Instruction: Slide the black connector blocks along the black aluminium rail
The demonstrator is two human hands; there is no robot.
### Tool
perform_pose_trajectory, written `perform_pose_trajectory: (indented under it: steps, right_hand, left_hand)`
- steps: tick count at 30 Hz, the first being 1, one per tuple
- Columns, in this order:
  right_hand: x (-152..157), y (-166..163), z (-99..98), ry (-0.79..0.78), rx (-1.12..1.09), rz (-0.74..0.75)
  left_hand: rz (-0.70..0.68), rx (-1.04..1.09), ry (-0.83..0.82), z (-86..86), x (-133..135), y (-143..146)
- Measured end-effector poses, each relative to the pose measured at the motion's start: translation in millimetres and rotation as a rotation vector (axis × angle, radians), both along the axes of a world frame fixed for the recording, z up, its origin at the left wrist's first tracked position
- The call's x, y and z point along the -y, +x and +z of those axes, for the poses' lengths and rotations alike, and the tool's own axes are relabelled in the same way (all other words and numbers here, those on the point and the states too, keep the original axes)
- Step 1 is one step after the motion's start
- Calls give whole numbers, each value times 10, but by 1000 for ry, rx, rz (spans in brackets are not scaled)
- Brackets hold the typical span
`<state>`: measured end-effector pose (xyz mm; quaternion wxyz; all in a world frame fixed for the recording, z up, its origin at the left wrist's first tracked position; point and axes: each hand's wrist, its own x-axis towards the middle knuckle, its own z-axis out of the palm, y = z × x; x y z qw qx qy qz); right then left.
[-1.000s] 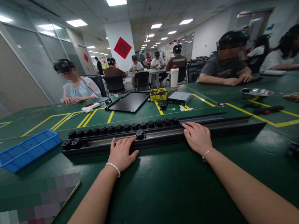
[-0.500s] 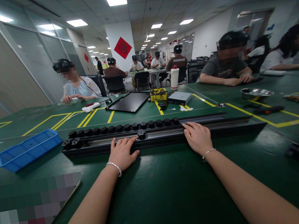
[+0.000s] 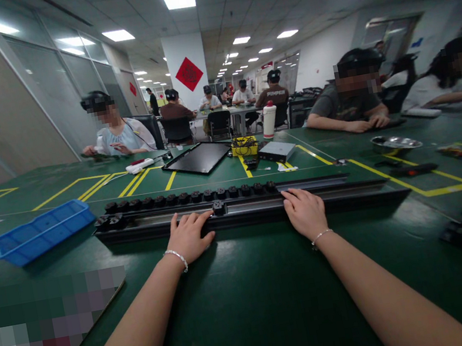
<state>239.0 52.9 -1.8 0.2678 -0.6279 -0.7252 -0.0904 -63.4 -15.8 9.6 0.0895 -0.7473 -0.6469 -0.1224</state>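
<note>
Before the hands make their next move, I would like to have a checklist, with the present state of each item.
1. Left hand at the single black block: ok, fingertips at its left side.
2. Right hand on the near rail: ok, to the right of that block.
3. Single block apart from the pair of blocks at the rail's left end: ok.
4. Left bracelet and right bracelet off the rail: ok, both at the wrists.
5. Blue bin not touching the rails: cannot tell, they nearly meet.
6. Blocks firmly seated: cannot tell.
</note>
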Motion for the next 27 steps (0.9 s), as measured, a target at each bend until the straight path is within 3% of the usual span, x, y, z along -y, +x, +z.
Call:
perform_pose_trajectory:
  steps: [14, 16, 23, 27]
  right_hand:
    - [28, -75, 7, 26, -44, -5]
    - [70, -148, 34, 22, -53, 52]
    - [362, -572, 127, -22, 6, 505]
    - [435, -686, 106, -75, 68, 534]
  left_hand:
    - [16, -1, -27, 33, 5, 19]
    - [18, -1, -30, 41, 9, 25]
    - [27, -4, -31, 41, 8, 43]
    - [28, -12, -11, 17, -1, 45]
